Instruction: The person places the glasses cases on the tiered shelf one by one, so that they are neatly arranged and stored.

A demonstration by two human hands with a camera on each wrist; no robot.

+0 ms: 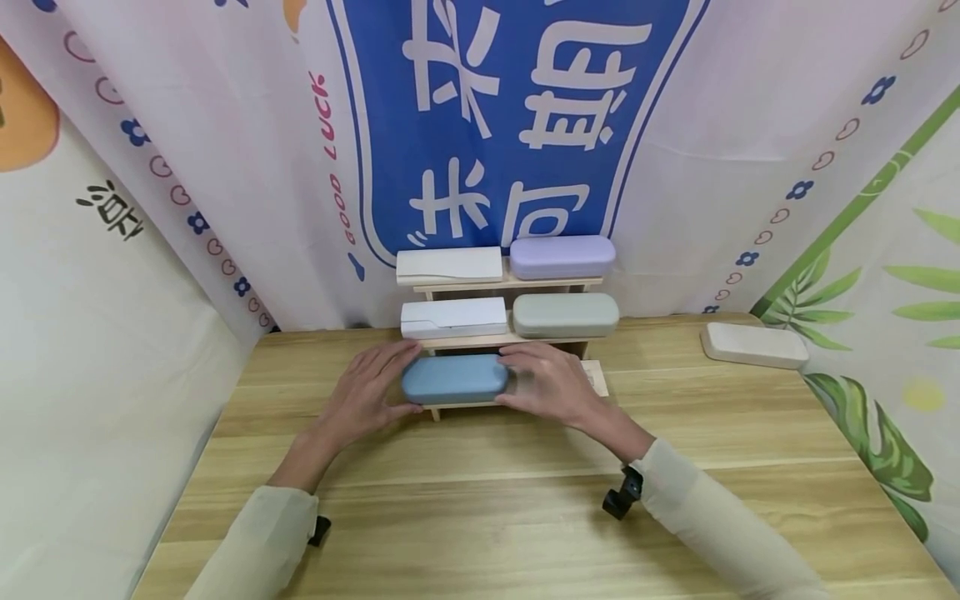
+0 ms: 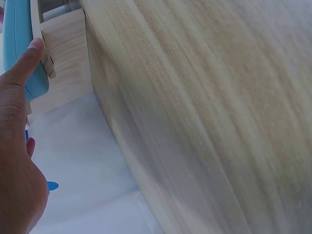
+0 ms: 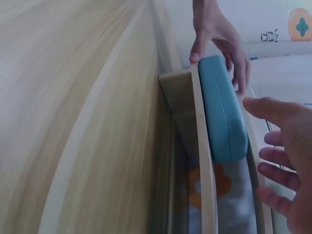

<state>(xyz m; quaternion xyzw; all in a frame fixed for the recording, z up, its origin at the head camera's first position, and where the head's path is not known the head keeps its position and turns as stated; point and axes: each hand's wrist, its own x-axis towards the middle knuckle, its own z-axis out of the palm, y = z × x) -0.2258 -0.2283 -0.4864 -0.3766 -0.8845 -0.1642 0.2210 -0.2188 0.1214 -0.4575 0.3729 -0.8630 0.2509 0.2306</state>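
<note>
A blue glasses case (image 1: 454, 378) lies lengthwise on the left part of the lowest tier of a small wooden stepped shelf (image 1: 517, 339). My left hand (image 1: 367, 387) is at its left end, fingers spread; the thumb (image 2: 30, 61) crosses the case and its tip rests on the shelf board's edge. At the case's other end is my right hand (image 1: 547, 382), its thumb and fingers held apart. In the right wrist view, a gap shows between the right fingers (image 3: 275, 157) and the blue case (image 3: 222, 112).
Above stand a white case (image 1: 453, 317), a grey-green case (image 1: 566, 315), another white case (image 1: 448, 265) and a lavender case (image 1: 562, 257). An off-white case (image 1: 754, 345) lies on the table's right. A small card (image 1: 595, 378) is beside the shelf; a printed curtain (image 1: 697, 200) hangs behind.
</note>
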